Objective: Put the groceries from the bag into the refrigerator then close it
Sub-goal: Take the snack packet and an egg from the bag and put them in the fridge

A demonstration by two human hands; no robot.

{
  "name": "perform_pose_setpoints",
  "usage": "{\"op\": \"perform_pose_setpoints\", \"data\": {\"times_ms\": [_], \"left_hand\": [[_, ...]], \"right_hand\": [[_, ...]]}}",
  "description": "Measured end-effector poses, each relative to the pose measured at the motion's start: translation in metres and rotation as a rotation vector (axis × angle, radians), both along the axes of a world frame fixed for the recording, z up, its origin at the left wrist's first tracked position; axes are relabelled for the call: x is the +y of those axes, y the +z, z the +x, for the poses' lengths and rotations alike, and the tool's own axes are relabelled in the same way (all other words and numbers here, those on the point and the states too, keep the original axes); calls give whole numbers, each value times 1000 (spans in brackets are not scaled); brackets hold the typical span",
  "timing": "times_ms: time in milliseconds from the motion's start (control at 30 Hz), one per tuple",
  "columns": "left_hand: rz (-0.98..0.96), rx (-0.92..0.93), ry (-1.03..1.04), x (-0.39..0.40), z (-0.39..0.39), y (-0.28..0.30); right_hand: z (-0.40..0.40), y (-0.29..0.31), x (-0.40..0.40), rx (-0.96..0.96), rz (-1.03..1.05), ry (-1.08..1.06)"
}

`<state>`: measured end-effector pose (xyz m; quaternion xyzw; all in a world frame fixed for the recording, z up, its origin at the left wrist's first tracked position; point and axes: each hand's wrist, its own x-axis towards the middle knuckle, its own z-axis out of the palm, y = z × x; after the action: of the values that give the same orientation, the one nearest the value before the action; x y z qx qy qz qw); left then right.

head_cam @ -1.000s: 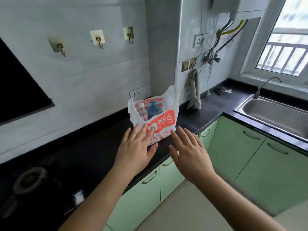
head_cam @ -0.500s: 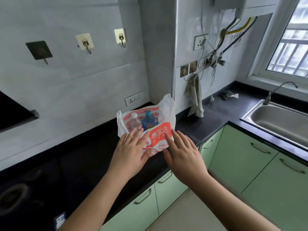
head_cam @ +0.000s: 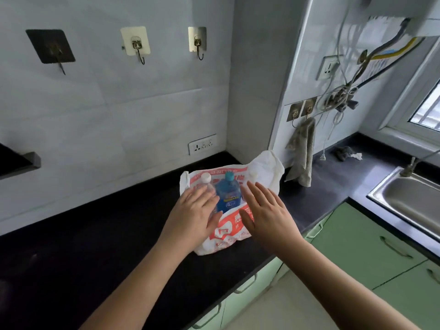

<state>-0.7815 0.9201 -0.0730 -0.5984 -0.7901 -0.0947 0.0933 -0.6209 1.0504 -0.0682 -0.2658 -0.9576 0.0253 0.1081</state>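
One white-and-red plastic grocery bag point(head_cam: 228, 232) standing on the black countertop point(head_cam: 95, 234), near its front edge, mouth gaping upward and slumped toward the camera; inside it two bottles plainly seen, both upright with long axes vertical and caps pointing up: one clear bottle with a white cap point(head_cam: 206, 181) on the left, one blue bottle with a teal cap point(head_cam: 227, 194) just beside it on the right; possibly a third white cap further right under the plastic, too veiled to tell. Two hands over the bag: left hand point(head_cam: 192, 210) flat, fingers straight and spread, lying against the bag's left front and overlapping the clear bottle, gripping nothing; right hand point(head_cam: 264, 210) likewise released, fingers extended toward the bag's rear flap, palm down over the printed front; contact with the plastic hard to judge. On the tiled wall three adhesive hooks point(head_cam: 135, 44) in a row, one dark, two pale; two more hooks point(head_cam: 301, 110) further right, one grey cloth point(head_cam: 302, 151) hanging below them; one power strip socket point(head_cam: 202, 146) above the counter; one steel sink point(head_cam: 409, 198) at the right, green cabinet doors point(head_cam: 366, 253) beneath.
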Motion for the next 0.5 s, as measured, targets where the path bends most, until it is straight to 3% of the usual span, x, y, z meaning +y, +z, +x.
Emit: {"op": "perform_pose_setpoints", "data": {"times_ms": [233, 500], "left_hand": [[66, 12, -118, 31, -23, -1], [-2, 40, -61, 53, -40, -9]], "right_hand": [[-32, -8, 31, -90, 83, 6], [-61, -11, 68, -130, 129, 80]]}}
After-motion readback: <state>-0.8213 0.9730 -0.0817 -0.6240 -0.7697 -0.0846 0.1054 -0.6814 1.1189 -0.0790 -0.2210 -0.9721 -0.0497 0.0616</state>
